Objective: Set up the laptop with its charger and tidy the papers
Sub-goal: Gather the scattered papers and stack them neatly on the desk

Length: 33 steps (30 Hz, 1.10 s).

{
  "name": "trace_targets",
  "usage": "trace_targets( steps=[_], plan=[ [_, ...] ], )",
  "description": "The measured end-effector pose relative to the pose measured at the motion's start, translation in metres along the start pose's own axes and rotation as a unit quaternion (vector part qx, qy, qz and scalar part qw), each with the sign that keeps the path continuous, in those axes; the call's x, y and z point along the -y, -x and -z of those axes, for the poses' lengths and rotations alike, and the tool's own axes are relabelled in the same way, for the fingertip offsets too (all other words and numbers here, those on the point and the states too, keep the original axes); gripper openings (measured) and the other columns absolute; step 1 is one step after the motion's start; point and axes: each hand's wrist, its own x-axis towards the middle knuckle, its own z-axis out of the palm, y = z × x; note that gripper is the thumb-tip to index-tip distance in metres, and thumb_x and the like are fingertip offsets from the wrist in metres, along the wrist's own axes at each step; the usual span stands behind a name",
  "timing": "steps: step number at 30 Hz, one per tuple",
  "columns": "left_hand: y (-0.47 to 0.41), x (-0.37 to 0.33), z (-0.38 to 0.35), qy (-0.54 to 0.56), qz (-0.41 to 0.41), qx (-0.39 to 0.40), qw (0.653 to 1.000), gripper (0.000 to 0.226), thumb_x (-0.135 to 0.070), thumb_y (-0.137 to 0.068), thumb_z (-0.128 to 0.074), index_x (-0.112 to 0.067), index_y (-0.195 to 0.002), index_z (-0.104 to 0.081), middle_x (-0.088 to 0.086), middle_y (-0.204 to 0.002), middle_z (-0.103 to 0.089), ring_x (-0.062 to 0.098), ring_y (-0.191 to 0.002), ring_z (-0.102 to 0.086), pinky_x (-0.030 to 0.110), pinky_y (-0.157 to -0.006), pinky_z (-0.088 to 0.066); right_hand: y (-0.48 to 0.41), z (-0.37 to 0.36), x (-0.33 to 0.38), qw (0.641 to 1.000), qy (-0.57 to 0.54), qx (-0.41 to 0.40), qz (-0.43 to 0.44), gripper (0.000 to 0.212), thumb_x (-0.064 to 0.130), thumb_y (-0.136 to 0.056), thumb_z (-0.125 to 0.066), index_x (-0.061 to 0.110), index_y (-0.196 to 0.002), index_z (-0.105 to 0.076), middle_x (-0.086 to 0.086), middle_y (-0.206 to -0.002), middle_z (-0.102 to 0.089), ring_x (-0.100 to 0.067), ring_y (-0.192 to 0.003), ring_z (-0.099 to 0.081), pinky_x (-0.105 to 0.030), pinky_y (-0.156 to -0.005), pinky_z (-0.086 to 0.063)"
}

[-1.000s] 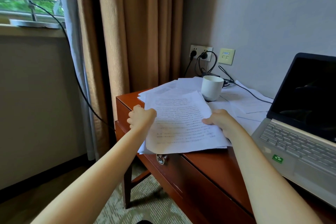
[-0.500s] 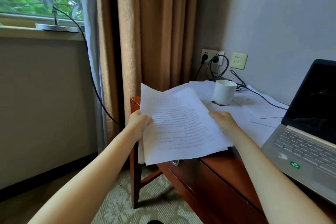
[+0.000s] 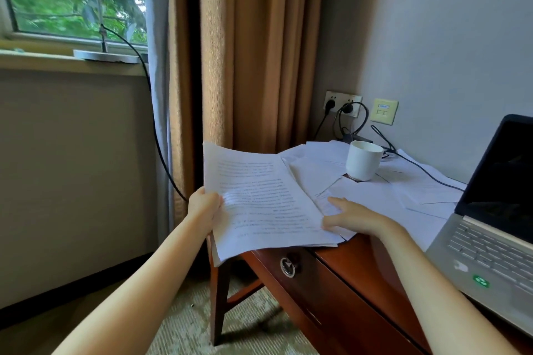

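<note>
Papers point(image 3: 259, 204) overhanging desk point(image 3: 354, 259) edge, left hand point(image 3: 203, 207) gripping, right hand point(image 3: 357, 217) flat atop

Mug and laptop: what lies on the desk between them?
In the head view, loose white sheets cover the desk between the mug and the laptop, and a black cable runs across them towards the laptop.
</note>
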Motion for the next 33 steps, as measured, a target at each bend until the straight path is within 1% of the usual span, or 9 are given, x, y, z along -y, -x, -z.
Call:
trace_targets(
  steps=[2, 5, 11, 15, 18, 22, 25, 30, 33],
  plan=[
    [-0.002, 0.002, 0.001, 0.001, -0.002, -0.004, 1.000, 0.028, 0.006, -0.091, -0.040, -0.017, -0.079, -0.051, 0.007, -0.089, -0.055, 0.030, -0.096, -0.055, 0.045, -0.095, -0.046, 0.005, 0.008, -0.004, 0.999, -0.036, 0.021, -0.006, 0.097, 0.034, -0.060, -0.058, 0.027, -0.149, -0.019, 0.001, -0.158, -0.013, -0.017, -0.145, -0.010, -0.039, -0.115, -0.020],
    [-0.004, 0.006, -0.002, 0.016, 0.006, -0.002, 1.000, 0.030, 0.008, -0.090, -0.040, -0.017, -0.079, -0.050, 0.007, -0.089, -0.055, 0.029, -0.096, -0.055, 0.044, -0.093, -0.047, 0.011, 0.019, -0.015, 0.999, 0.011, 0.002, -0.041, 0.089, 0.021, -0.073, -0.063, 0.024, -0.150, -0.017, 0.000, -0.144, -0.033, -0.018, -0.128, -0.038, -0.025, -0.096, -0.039],
    [-0.003, 0.018, -0.024, 0.040, -0.001, -0.007, 0.999, 0.036, 0.010, -0.086, -0.038, -0.008, -0.110, -0.056, 0.008, -0.086, -0.057, 0.027, -0.086, -0.055, 0.035, -0.078, -0.045, 0.022, 0.028, -0.025, 0.995, 0.048, -0.072, -0.044, 0.083, 0.012, -0.081, -0.062, 0.022, -0.150, -0.016, -0.005, -0.149, -0.033, -0.022, -0.129, -0.042, -0.024, -0.092, -0.038],
    [-0.003, 0.022, -0.030, 0.050, -0.007, -0.034, 0.998, 0.034, 0.009, -0.085, -0.038, -0.009, -0.108, -0.055, 0.006, -0.084, -0.057, 0.021, -0.074, -0.053, 0.034, -0.077, -0.044, 0.026, 0.018, -0.011, 0.996, -0.067, -0.055, 0.033, 0.062, 0.019, -0.079, -0.067, 0.031, -0.134, -0.043, 0.005, -0.126, -0.052, -0.017, -0.114, -0.052, -0.024, -0.087, -0.040],
    [-0.001, 0.022, -0.029, 0.050, -0.009, -0.036, 0.998, 0.037, 0.008, -0.085, -0.039, -0.008, -0.113, -0.056, 0.011, -0.100, -0.059, 0.027, -0.089, -0.057, 0.040, -0.087, -0.049, 0.022, 0.009, -0.005, 0.998, -0.042, -0.036, 0.043, 0.036, 0.026, -0.078, -0.066, 0.031, -0.112, -0.057, 0.005, -0.102, -0.066, -0.014, -0.095, -0.062, -0.027, -0.084, -0.048],
    [0.003, 0.018, -0.026, 0.045, -0.019, -0.039, 0.998, 0.040, 0.007, -0.087, -0.039, -0.009, -0.120, -0.054, 0.007, -0.103, -0.057, 0.028, -0.098, -0.057, 0.042, -0.094, -0.049, 0.023, 0.013, -0.003, 0.999, -0.011, -0.040, 0.028, 0.030, 0.029, -0.077, -0.065, 0.026, -0.106, -0.061, 0.007, -0.086, -0.066, -0.013, -0.080, -0.063, -0.021, -0.056, -0.042],
    [0.001, 0.016, -0.024, 0.054, -0.017, -0.038, 0.998, 0.034, 0.007, -0.088, -0.038, -0.013, -0.110, -0.056, 0.006, -0.102, -0.057, 0.029, -0.099, -0.057, 0.042, -0.095, -0.049, 0.023, 0.011, -0.003, 0.999, 0.013, -0.034, 0.037, 0.030, 0.033, -0.080, -0.061, 0.028, -0.109, -0.059, 0.003, -0.094, -0.066, -0.016, -0.092, -0.062, -0.025, -0.068, -0.043],
    [-0.007, 0.009, -0.013, 0.079, 0.015, -0.070, 0.994, 0.023, 0.008, -0.091, -0.036, -0.008, -0.080, -0.049, 0.002, -0.070, -0.045, 0.015, -0.062, -0.044, 0.024, -0.056, -0.039, 0.025, 0.012, -0.001, 0.999, 0.032, 0.024, 0.003, 0.092, 0.041, -0.058, -0.059, 0.027, -0.144, -0.030, -0.005, -0.140, -0.041, -0.022, -0.122, -0.045, -0.031, -0.096, -0.040],
    [-0.014, 0.009, -0.006, 0.083, 0.038, -0.083, 0.992, 0.021, 0.002, -0.095, -0.037, 0.002, -0.102, -0.056, 0.005, -0.077, -0.051, 0.013, -0.059, -0.041, 0.028, -0.065, -0.041, 0.022, 0.014, -0.001, 0.999, 0.038, 0.002, -0.003, 0.095, 0.036, -0.068, -0.065, 0.024, -0.150, -0.018, -0.007, -0.131, -0.047, -0.018, -0.096, -0.054, -0.023, -0.070, -0.044]
  ],
)
